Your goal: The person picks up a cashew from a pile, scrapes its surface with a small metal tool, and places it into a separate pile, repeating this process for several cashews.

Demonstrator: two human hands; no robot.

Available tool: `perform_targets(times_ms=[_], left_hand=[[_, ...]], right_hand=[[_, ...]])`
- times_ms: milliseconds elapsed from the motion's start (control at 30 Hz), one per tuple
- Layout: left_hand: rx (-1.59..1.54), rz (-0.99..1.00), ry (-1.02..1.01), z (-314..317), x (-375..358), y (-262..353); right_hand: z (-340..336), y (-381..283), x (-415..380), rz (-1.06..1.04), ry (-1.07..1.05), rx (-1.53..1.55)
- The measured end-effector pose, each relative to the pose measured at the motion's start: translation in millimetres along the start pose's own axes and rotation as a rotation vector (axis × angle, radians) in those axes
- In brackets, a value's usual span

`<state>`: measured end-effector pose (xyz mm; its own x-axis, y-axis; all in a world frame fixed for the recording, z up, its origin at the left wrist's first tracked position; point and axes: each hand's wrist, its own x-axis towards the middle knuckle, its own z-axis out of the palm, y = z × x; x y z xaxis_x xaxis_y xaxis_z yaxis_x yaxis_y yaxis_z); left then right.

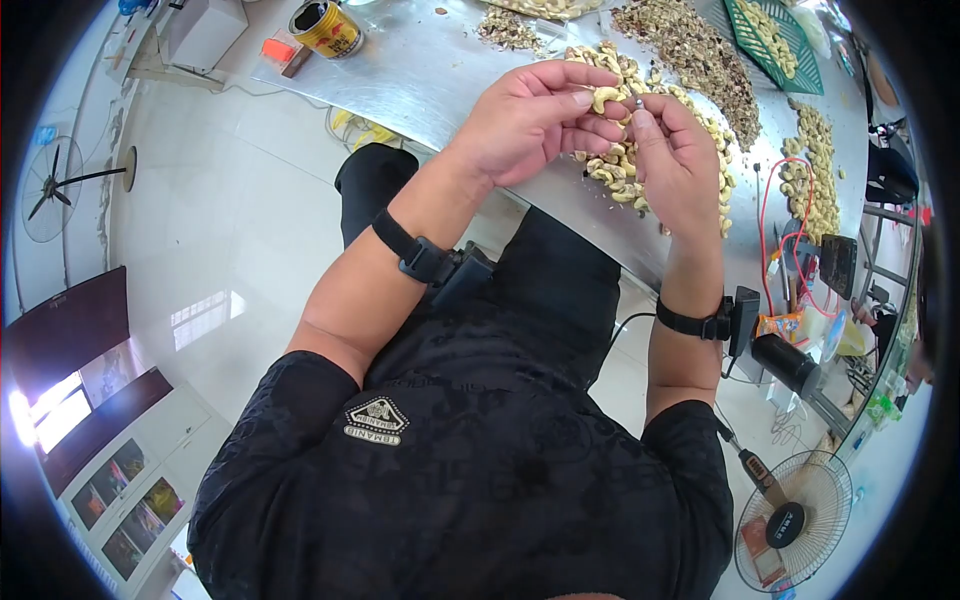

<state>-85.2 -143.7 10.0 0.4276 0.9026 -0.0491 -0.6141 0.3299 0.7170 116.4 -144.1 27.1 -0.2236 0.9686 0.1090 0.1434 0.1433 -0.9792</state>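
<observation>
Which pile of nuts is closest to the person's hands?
The pale cashew heap right under the left hand and right hand. Another cashew heap lies off to the right, by the red cable; the nuts in the green basket are farther away.

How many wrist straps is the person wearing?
2: the left strap around the left forearm, the right strap around the right forearm. Both are partly hidden.

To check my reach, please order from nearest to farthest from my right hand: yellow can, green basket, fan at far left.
From the right hand:
1. Green basket, ahead and right.
2. Yellow can, left on the table.
3. Fan, far left.
</observation>
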Motion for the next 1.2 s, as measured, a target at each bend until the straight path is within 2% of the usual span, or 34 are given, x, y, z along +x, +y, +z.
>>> perform_targets(times_ms=[67, 367, 467, 767, 867, 1200], left_hand=[[0.011, -0.004, 0.009, 1.0, -0.8, 1.3], [0.232, 0.011, 0.093, 8.5, -0.9, 0.7], [0.286, -0.012, 0.126, 8.6, -2.4, 1.5], [0.283, -0.025, 0.146, 6.5, -4.2, -5.9], [0.192, -0.038, 0.16, 3.0, -3.9, -7.8], [0.184, -0.027, 0.117, 2.5, -2.5, -11.6]], right_hand=[[1.0, 0.9, -0.1, 0.001, 0.006, 0.026], [4.9, -13.2, -4.5, -0.241, 0.089, -0.518], [3.9, -17.4, -6.6, -0.287, 0.084, -0.589], [3.8, -16.9, -10.0, -0.349, 0.03, -0.635], [4.4, -17.6, -11.3, -0.327, 0.037, -0.636], [2.4, -14.8, -11.6, -0.3, 0.017, -0.597]])
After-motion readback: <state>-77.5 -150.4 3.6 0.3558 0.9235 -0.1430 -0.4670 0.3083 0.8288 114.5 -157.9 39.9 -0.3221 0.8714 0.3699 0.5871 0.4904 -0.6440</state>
